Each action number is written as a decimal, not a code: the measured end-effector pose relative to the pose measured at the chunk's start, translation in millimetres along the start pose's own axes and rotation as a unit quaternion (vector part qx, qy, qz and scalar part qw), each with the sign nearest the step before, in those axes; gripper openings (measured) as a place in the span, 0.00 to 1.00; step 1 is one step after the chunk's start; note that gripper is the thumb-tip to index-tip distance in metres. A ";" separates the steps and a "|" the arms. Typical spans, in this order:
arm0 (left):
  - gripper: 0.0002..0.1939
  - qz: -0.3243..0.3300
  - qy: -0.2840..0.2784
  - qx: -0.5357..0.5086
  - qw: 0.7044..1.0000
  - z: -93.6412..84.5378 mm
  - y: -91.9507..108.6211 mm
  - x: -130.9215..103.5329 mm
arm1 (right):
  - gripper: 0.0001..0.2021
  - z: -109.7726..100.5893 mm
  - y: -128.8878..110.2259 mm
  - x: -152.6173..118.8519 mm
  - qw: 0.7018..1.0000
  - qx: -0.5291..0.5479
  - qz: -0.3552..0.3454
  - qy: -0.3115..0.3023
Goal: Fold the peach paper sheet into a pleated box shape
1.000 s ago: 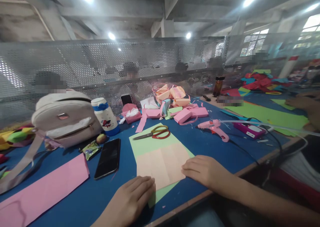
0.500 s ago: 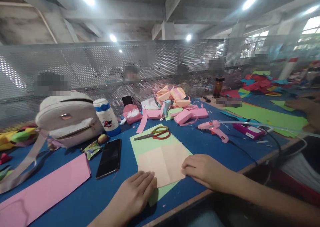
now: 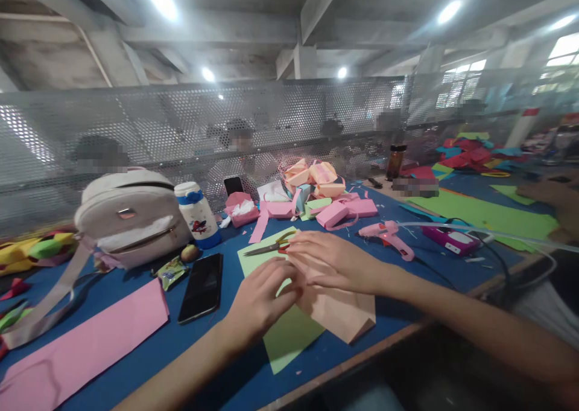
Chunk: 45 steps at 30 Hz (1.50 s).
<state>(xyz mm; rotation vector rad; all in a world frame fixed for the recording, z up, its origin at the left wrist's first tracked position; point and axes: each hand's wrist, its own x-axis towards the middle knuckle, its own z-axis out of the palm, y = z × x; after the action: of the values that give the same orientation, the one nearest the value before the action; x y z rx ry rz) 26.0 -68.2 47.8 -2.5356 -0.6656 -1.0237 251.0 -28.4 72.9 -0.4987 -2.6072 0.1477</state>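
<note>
A peach sheet of paper [image 3: 346, 311] lies at a slant, with a crease and a raised corner at its near right end. My left hand [image 3: 265, 296] is closed, thumb and fingertips pinched together at the sheet's left edge. Over the sheet's far end reaches my right hand [image 3: 344, 263], its fingers bent over the paper and its thumb against it. Beneath is a light green sheet [image 3: 289, 338]. Scissors [image 3: 265, 249] rest on the green sheet just beyond my hands, their handles partly hidden by my right hand.
Left of my hands lie a black phone [image 3: 201, 287], a snack packet [image 3: 172, 272] and pink paper [image 3: 90, 350]. A bottle [image 3: 198, 215] and backpack [image 3: 131, 218] stand behind. A pink glue gun [image 3: 389, 239] with its cord lies right; folded paper pieces [image 3: 316, 178] are piled at the back.
The peach sheet has turned and slid right, uncovering more of the green sheet. Both hands have moved away from me and closer together; my right hand now covers part of the scissors' handles.
</note>
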 end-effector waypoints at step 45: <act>0.37 -0.570 0.085 -0.560 0.596 58.7 -25.7 -30.5 | 0.04 49.5 28.8 47.1 0.989 -0.125 0.074 -0.028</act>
<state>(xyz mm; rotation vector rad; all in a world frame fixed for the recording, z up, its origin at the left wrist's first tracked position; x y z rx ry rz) 26.0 -28.9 -11.3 -2.4777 -2.3345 -2.7755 198.1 15.1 44.4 -0.7883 -2.6560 -0.1219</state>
